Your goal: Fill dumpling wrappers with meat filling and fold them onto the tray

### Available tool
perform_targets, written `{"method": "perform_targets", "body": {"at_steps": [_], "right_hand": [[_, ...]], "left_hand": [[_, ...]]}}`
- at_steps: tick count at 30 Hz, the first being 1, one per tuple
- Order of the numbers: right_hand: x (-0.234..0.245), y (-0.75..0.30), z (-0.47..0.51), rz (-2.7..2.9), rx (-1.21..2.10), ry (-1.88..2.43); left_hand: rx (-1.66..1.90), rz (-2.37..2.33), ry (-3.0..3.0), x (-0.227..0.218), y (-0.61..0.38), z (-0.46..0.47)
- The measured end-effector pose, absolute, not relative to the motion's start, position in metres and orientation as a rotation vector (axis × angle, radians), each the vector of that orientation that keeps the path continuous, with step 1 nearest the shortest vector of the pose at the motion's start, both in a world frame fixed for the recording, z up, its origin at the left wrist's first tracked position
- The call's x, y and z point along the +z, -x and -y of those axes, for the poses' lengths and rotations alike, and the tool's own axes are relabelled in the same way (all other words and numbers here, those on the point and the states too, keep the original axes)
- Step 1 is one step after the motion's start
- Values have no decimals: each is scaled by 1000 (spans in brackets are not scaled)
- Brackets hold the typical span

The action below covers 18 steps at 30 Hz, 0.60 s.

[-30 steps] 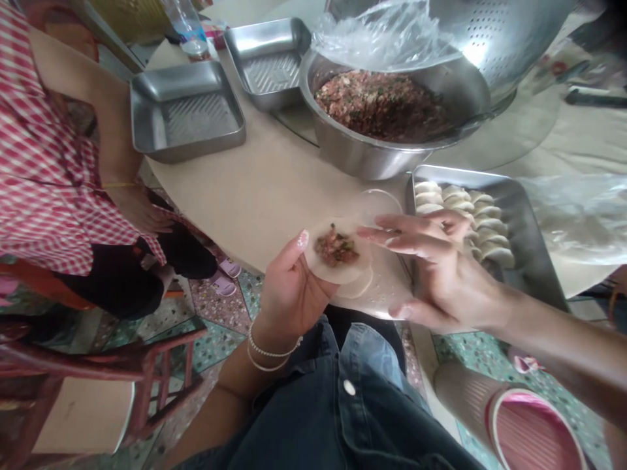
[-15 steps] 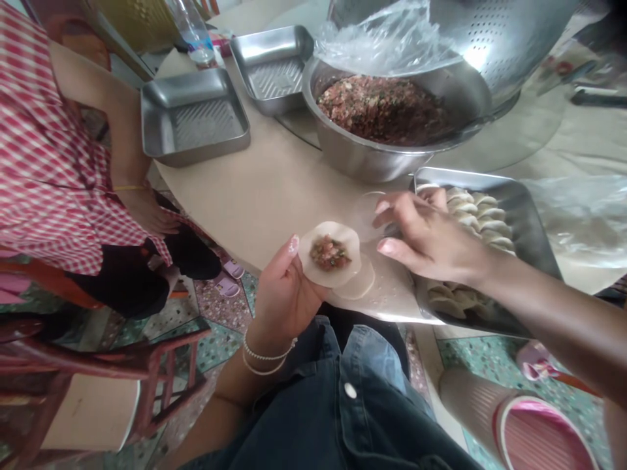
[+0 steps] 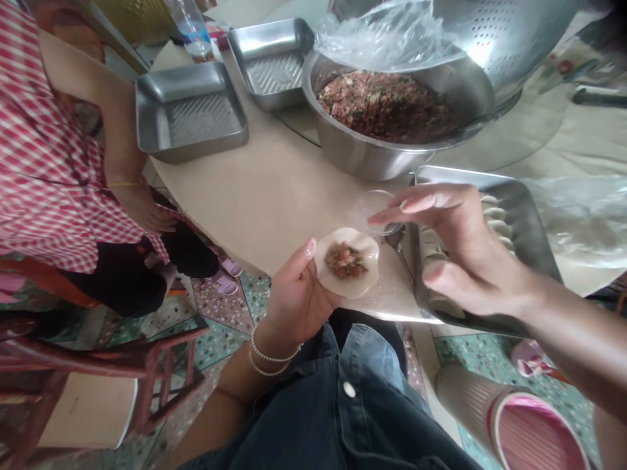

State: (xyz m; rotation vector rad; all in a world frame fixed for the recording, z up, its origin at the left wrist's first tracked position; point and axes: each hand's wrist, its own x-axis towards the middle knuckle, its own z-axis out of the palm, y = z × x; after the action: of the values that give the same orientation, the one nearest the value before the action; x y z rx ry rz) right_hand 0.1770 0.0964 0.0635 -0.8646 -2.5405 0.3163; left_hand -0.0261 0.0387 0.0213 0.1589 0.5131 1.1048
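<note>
My left hand [image 3: 300,292] holds a round dumpling wrapper [image 3: 363,282] flat, the thumb at its left edge. In the middle of the wrapper sits a small mound of meat filling [image 3: 345,260] with green bits. My right hand [image 3: 465,241] is open, thumb apart from the fingers. Its fingertips are at a small clear dish [image 3: 368,207]; whether they touch what is inside I cannot tell. Beside the dish lies a metal spoon [image 3: 404,260]. Under my right hand, partly hidden, a metal tray [image 3: 531,228] carries rows of folded dumplings [image 3: 496,214].
A large steel bowl [image 3: 377,160] of meat filling stands behind, with a plastic bag [image 3: 382,42] over its rim and a colander [image 3: 519,39] behind. Two metal pans [image 3: 193,147] [image 3: 279,98] stand left. A person in a checked apron [image 3: 63,196] sits there. A bin [image 3: 470,398] stands below right.
My right hand has turned and opened wider, its fingertips now at the clear dish. My left hand has shifted slightly right with the filled wrapper.
</note>
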Motion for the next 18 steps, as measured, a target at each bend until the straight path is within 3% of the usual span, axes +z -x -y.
{"method": "perform_targets", "body": {"at_steps": [12,18], "right_hand": [[65,-153,-76,2668,333,556],[51,-166,-119,2638,165,1049]], "left_hand": [[1035,-456,-232,30,16,-35],[1175,-557,-219,23,32,-37]]}}
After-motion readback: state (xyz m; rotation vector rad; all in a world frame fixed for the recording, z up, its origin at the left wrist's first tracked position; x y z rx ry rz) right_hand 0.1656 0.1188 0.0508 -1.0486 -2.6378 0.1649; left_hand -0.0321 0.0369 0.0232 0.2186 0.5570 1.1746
